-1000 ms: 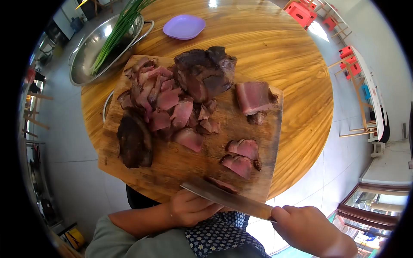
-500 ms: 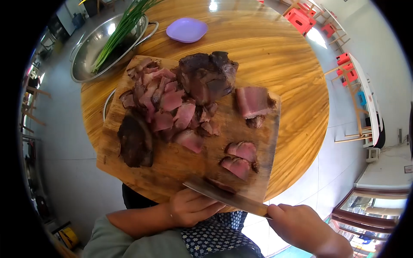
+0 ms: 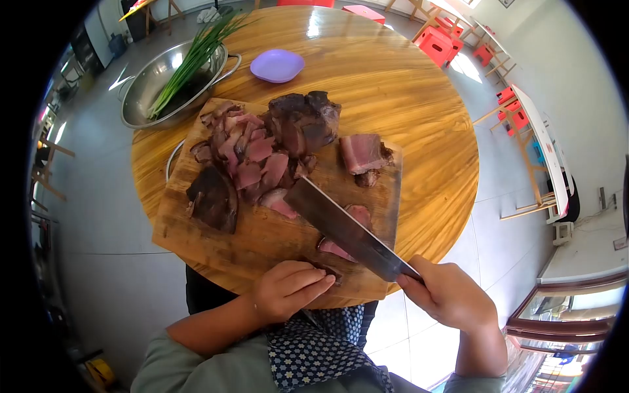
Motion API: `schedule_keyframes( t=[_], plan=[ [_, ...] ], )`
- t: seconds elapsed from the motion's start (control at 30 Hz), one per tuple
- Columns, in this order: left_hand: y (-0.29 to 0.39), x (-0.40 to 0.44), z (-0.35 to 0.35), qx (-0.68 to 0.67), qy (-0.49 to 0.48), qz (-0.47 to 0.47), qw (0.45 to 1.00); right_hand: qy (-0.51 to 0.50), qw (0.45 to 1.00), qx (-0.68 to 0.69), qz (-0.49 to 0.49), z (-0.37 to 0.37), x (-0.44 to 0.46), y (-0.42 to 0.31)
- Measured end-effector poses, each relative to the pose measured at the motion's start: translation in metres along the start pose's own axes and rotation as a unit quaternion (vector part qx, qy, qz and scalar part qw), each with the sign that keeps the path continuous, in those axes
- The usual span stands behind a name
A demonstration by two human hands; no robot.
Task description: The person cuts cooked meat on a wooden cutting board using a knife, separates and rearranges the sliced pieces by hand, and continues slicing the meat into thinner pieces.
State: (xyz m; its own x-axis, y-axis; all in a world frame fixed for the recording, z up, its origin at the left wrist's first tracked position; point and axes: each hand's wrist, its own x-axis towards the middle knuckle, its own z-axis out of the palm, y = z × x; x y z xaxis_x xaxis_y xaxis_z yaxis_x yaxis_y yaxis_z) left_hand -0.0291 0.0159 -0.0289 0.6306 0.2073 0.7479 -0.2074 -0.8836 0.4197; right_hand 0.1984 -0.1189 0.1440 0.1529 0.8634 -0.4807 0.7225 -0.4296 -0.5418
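My right hand [image 3: 452, 291] is wrapped round the handle of a cleaver [image 3: 347, 229], its broad blade raised over the wooden cutting board [image 3: 249, 254] and pointing up and left. Near the board's front edge, my left hand [image 3: 288, 290] has its fingers pressed together on a small dark-edged piece of meat [image 3: 332, 272], mostly hidden. Two pink meat slices [image 3: 336, 250] lie partly behind the blade. Further left are a heap of pink slices [image 3: 259, 149] and a dark chunk of meat [image 3: 213, 200]. A larger dark chunk [image 3: 308, 121] and a cut block of meat [image 3: 362, 154] lie toward the back.
On the round wooden table [image 3: 432, 190], a metal bowl [image 3: 134, 105] with long green stalks [image 3: 190, 69] stands at the back left. A purple plate [image 3: 277, 66] sits beside it. Red stools [image 3: 434, 44] and a white table [image 3: 547, 144] are beyond, on the right.
The cleaver has gone from beside my left fingers, low at the front edge, to higher over the board, its blade face now showing. My left hand stays by the small piece. The view has shifted slightly.
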Motion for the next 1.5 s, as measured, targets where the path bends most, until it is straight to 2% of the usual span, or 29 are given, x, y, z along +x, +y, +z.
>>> schedule_keyframes(
  t=[0.1,0.17,0.53,0.63,0.7,0.8,0.9,1.0,1.1,1.23,1.3,1.43,1.5],
  plan=[
    [0.002,0.003,-0.003,0.002,-0.015,-0.009,1.000,-0.005,0.998,-0.055,0.039,0.004,-0.019,-0.008],
    [0.002,0.002,-0.002,0.004,-0.015,-0.009,1.000,0.024,0.996,-0.080,-0.013,0.011,-0.028,-0.005],
    [-0.001,-0.001,-0.004,0.004,-0.036,-0.013,0.999,0.003,0.991,-0.131,-0.023,0.026,-0.024,-0.007],
    [-0.001,0.000,-0.004,0.009,-0.043,-0.006,0.999,-0.015,0.989,-0.143,-0.020,0.022,-0.027,-0.011],
    [-0.002,-0.003,-0.004,0.009,-0.030,0.014,0.999,-0.069,0.983,-0.169,0.028,0.016,-0.030,-0.016],
    [-0.002,-0.006,-0.002,-0.012,-0.035,0.000,0.999,-0.105,0.971,-0.213,0.038,0.002,-0.043,-0.017],
    [-0.006,-0.013,0.004,-0.025,-0.017,0.006,1.000,-0.102,0.985,-0.139,0.016,-0.003,-0.041,-0.014],
    [-0.007,-0.013,0.003,-0.030,-0.026,-0.013,0.999,-0.158,0.974,-0.160,-0.019,-0.002,-0.029,-0.007],
    [-0.006,-0.014,-0.003,-0.002,-0.046,-0.009,0.999,-0.158,0.973,-0.159,-0.061,0.003,-0.010,-0.007],
    [-0.001,-0.012,-0.002,0.048,-0.031,-0.014,0.998,-0.174,0.975,-0.134,-0.030,0.004,0.020,-0.017],
    [-0.001,-0.013,-0.007,0.062,-0.064,-0.020,0.996,-0.180,0.973,-0.141,-0.031,0.006,0.025,-0.015],
    [-0.001,-0.011,-0.007,0.049,-0.057,-0.014,0.997,-0.159,0.977,-0.142,-0.030,0.011,-0.004,-0.004],
    [-0.002,-0.008,-0.004,0.021,-0.044,-0.025,0.999,-0.114,0.982,-0.143,-0.038,0.007,-0.025,0.001]
  ],
)
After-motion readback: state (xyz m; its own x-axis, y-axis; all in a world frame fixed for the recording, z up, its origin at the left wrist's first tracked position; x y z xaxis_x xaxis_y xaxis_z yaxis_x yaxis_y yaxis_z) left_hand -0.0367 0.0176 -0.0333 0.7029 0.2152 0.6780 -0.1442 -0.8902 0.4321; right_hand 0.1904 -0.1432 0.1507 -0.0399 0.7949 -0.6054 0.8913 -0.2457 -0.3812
